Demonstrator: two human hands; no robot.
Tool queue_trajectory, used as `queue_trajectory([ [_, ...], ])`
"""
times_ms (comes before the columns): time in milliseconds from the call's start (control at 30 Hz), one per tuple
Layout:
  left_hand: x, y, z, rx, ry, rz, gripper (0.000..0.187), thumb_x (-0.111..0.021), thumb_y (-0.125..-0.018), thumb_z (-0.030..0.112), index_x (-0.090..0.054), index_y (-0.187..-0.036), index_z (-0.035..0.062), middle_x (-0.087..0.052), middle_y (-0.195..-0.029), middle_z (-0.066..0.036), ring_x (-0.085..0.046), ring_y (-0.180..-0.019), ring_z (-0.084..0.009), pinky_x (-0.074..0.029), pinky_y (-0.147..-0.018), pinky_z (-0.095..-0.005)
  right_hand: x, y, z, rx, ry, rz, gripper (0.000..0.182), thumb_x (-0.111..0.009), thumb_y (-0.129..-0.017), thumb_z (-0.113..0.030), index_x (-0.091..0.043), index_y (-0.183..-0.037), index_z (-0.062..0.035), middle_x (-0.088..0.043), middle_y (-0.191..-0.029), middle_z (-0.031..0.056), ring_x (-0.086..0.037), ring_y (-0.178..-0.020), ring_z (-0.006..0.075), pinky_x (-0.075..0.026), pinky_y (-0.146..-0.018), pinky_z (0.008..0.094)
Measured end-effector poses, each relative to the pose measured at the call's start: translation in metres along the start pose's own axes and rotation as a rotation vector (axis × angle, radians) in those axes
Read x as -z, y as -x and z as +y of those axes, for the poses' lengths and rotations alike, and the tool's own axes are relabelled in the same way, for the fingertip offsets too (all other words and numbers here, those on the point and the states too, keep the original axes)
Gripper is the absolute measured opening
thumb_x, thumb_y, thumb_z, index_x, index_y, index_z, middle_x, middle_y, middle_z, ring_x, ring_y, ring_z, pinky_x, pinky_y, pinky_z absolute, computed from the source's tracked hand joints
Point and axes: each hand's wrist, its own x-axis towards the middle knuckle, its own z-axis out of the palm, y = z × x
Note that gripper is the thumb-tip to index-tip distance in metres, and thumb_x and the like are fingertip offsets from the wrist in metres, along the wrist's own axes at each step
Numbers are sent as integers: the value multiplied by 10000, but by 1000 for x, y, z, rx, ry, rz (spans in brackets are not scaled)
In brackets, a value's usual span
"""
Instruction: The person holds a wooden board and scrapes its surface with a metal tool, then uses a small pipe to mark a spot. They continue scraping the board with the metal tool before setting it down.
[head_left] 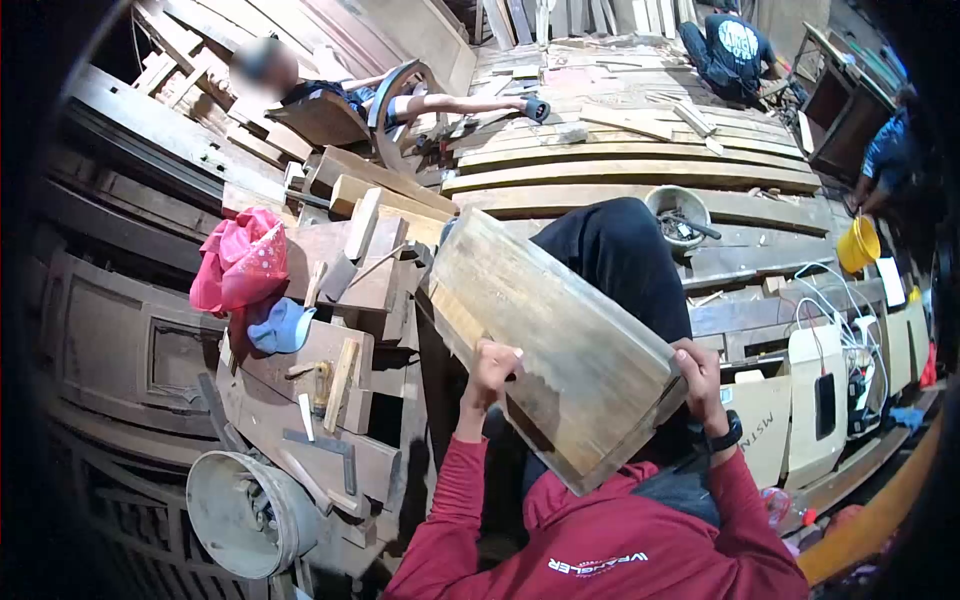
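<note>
A wide wooden panel (560, 335) with bevelled edges and a darker patch lies tilted across my lap, over my raised knee (625, 250). My left hand (490, 372) is closed at the panel's near left edge, its thumb on the top face. At the right end, my right hand (699, 378) is wrapped round the panel's edge, with a dark watch on that wrist. The undersides of both hands are hidden, as is whatever supports the panel below.
To my left, a wooden bench (265, 385) carries a metal square (335, 455), a pink bag (243, 262) and a blue cap (281, 326). Buckets (240, 515) stand nearby. Cables (865, 345) lie right. Several people work or sit beyond, one in a chair (330, 125).
</note>
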Motion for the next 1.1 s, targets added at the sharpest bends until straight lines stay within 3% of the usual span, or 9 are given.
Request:
queue_trajectory([
  [200,-12,-3,1,-50,-205,-39,383,-589,-904,241,-573,-590,22,-559,-570,-150,-570,-530,-333,-406,-534,-426,2,-2,-3,-14,35,-20,312,-545,-938,-225,-669,-895,58,-591,-648,126,-563,-615,163,-431,-588,329],
  [333,5,-5,-33,136,-198,87,405,-585,-912,252,-556,-593,4,-518,-546,-157,-525,-492,-284,-374,-518,-395,0,-4,1,67,28,13,316,-541,-942,-222,-665,-887,64,-578,-640,111,-554,-620,151,-427,-583,331],
  [433,0,-2,-11,-36,-57,59,417,-584,-915,254,-530,-590,-2,-499,-545,-167,-503,-476,-275,-358,-506,-385,-1,-3,-8,56,-28,11,314,-539,-944,-218,-668,-893,64,-574,-643,93,-535,-621,128,-417,-578,318],
  [500,0,0,-26,44,-119,58,417,-579,-912,242,-504,-581,1,-485,-530,-157,-484,-454,-258,-346,-493,-390,-1,-2,0,12,-48,-3,305,-542,-942,-208,-674,-912,65,-560,-644,53,-496,-615,100,-390,-570,286],
  [667,12,-3,-43,110,-47,166,432,-571,-907,225,-481,-551,-2,-461,-478,-116,-441,-412,-213,-322,-463,-374,1,-3,3,45,38,19,308,-546,-939,-216,-670,-899,63,-593,-661,108,-555,-642,137,-439,-605,329],
  [767,1,-7,1,-56,-2,60,433,-589,-907,216,-489,-550,-8,-471,-482,-94,-461,-420,-202,-346,-484,-367,-1,-2,-2,30,-26,3,317,-545,-941,-227,-671,-901,61,-599,-663,106,-555,-640,138,-432,-600,324],
  [833,-1,-5,-20,-18,-82,109,443,-572,-916,217,-474,-547,-10,-451,-482,-100,-453,-423,-196,-323,-479,-358,-3,-3,1,24,-37,-4,328,-546,-941,-236,-668,-893,66,-595,-660,108,-550,-636,134,-425,-596,317],
  [967,6,-5,-49,142,-71,180,449,-583,-918,220,-490,-541,-5,-489,-475,-110,-514,-423,-217,-362,-471,-377,-1,-3,6,54,-3,20,327,-549,-939,-229,-674,-893,70,-606,-667,113,-549,-633,123,-422,-590,309],
  [1100,-7,-7,-10,-23,-146,-46,372,-600,-897,225,-603,-590,15,-552,-537,-131,-565,-495,-299,-415,-520,-381,0,-1,6,21,-42,-22,317,-556,-939,-225,-681,-897,63,-622,-676,110,-566,-654,129,-446,-617,302],
])
